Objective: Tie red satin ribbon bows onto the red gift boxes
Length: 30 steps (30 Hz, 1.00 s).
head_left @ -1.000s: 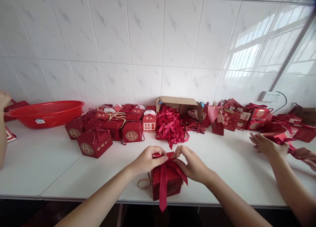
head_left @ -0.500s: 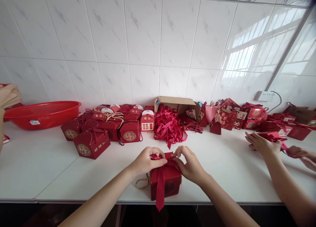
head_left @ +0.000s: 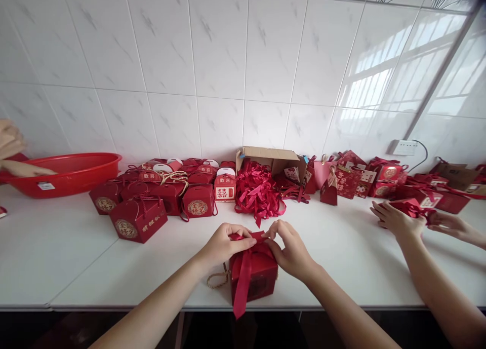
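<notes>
A small red gift box (head_left: 261, 275) stands upright near the front edge of the white table. Red ribbon (head_left: 243, 283) is wound at its top, and one tail hangs down the front past the table edge. My left hand (head_left: 230, 242) pinches the ribbon at the upper left of the box. My right hand (head_left: 290, 250) is closed on the ribbon at the upper right, its fingertips close to my left thumb. Between the hands the box's top flap sticks up. A twisted tan cord handle (head_left: 218, 279) loops out at the box's left side.
Red gift boxes (head_left: 138, 220) cluster at the left behind my hands. A pile of red ribbons (head_left: 258, 194) spills from a cardboard box (head_left: 266, 154). A red basin (head_left: 76, 174) stands far left by another person's hand. At right, a co-worker's hands (head_left: 402, 225) hold a red box.
The ribbon tail has swung slightly left while my hands stay at the box top. At far left, another person's arm now reaches into the basin. The co-worker's right-side hands have shifted slightly.
</notes>
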Available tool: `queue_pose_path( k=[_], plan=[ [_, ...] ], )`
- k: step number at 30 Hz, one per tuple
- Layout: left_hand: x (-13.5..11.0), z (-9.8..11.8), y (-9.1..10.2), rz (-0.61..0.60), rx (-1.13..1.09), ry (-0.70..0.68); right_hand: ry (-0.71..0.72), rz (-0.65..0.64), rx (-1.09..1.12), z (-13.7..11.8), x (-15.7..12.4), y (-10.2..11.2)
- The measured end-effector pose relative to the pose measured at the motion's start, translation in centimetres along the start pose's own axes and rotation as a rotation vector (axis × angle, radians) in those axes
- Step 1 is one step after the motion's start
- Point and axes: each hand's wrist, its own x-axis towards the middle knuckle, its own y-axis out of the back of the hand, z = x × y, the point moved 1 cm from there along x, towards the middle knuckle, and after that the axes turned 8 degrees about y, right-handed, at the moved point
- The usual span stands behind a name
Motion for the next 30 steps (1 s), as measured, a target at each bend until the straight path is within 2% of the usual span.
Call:
queue_pose_path(
  k=[7,22,30],
  plan=[
    [0.11,0.21,0.00,0.034,0.061,0.021,-0.021,0.029,-0.072,0.11,0.07,-0.16],
    [0.05,0.24,-0.25,0.022,-0.027,0.025,0.016,-0.010,-0.071,-0.13,0.34,0.42],
    [-0.03,0.62,-0.42,0.064,0.054,-0.007,-0.012,0.059,-0.082,0.11,0.11,0.41]
  ],
)
